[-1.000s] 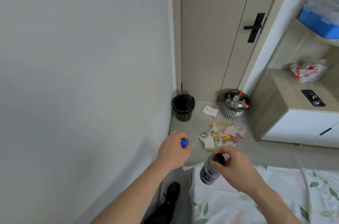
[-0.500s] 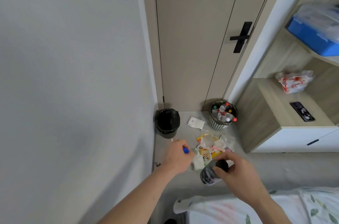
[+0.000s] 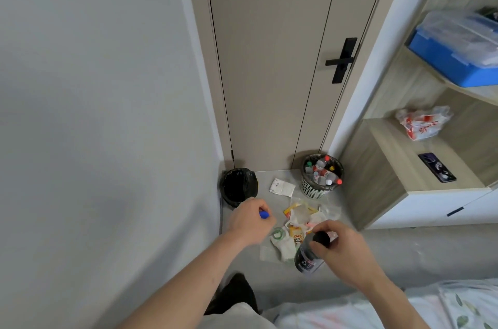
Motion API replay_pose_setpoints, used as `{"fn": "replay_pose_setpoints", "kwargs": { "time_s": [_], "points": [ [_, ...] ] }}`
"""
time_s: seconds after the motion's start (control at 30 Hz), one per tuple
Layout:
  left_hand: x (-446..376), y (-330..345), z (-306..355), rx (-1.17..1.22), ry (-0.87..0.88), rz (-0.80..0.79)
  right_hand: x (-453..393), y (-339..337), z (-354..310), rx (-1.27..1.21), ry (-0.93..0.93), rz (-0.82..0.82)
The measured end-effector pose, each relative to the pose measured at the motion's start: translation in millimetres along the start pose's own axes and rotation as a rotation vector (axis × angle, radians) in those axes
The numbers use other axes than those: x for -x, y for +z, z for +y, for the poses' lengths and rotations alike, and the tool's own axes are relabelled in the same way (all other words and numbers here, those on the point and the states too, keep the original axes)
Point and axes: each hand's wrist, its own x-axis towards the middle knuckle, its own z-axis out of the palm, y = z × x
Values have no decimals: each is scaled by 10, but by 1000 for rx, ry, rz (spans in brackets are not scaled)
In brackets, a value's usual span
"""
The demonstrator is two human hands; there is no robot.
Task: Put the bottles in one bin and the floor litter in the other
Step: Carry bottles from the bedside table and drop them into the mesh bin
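Grip: right hand (image 3: 347,250) clasps dark bottle (image 3: 308,256); left hand (image 3: 249,222) curls round a blue-capped thing (image 3: 264,214), probably a bottle.
Change: both now nearer white bin (image 3: 314,190); drop-off close.

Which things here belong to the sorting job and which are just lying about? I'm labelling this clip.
Job:
dark bottle in right hand
blue-capped item in left hand
white mesh bin holding bottles
black-lined bin
floor litter

Lying about:
phone
red-and-white bag
blue box
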Motion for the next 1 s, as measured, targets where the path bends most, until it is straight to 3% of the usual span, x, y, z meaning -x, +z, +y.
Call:
{"fn": "replay_pose_setpoints", "kwargs": {
  "time_s": [0.53,1.0],
  "points": [
    [-2586,-187,-258,-58,-44,-277,-2204,112,40,-34,196,43],
    [-3490,126,242,-88,119,-380,-3038,-700,314,34,337,135]
  ]
}}
